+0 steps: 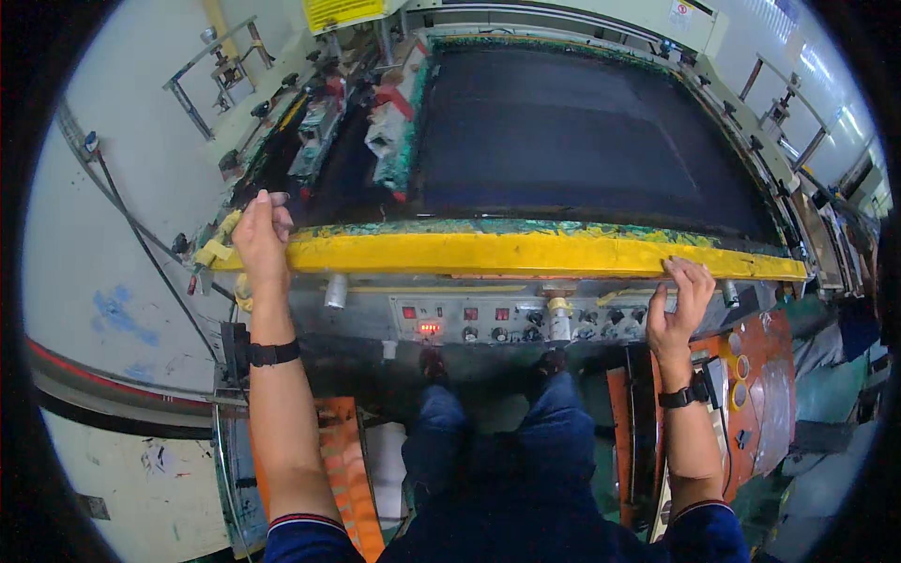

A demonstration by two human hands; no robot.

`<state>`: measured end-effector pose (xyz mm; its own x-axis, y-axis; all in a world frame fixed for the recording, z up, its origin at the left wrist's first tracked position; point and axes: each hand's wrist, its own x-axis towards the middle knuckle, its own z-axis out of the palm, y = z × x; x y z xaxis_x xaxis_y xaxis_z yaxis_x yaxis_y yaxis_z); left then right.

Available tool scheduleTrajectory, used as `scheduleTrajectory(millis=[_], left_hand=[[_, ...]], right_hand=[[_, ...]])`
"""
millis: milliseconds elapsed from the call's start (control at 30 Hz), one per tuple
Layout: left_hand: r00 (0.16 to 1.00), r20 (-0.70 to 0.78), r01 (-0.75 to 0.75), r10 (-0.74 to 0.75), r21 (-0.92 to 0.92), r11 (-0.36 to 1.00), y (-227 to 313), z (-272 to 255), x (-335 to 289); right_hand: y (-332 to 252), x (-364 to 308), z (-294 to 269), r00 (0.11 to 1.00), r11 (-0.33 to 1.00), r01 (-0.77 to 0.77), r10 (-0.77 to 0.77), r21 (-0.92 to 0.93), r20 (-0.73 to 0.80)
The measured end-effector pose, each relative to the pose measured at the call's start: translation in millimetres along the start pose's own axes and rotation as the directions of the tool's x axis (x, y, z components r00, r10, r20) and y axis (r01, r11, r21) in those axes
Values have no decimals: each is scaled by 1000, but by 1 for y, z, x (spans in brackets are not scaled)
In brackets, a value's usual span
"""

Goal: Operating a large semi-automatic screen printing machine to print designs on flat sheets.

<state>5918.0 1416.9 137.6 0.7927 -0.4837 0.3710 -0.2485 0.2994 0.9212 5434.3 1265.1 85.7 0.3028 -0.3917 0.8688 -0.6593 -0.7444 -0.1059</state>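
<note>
Head view: long bright-yellow front bar (488,252), green-smeared along its far edge

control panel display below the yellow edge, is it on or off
On: the small display glows red on the control panel, below the yellow edge.

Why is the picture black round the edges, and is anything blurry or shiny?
Head view: the fisheye lens probably leaves the black rim and bends straight edges; the red-topped metal parts look smeared, the yellow bar clearer; bright glare shows at upper right.
</note>
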Motion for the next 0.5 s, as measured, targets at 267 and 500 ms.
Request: scheduleTrajectory(millis=[267, 500], left_hand=[[1000, 13, -27, 26, 38, 999, 4, 3, -1], [1000, -27, 6, -5, 58, 998, -4, 1, -2]], right_hand=[[3, -2, -2, 1000, 1000, -1, 1, -18, 0], [-2, -5, 1, 999, 999, -12, 13, -29, 35]])
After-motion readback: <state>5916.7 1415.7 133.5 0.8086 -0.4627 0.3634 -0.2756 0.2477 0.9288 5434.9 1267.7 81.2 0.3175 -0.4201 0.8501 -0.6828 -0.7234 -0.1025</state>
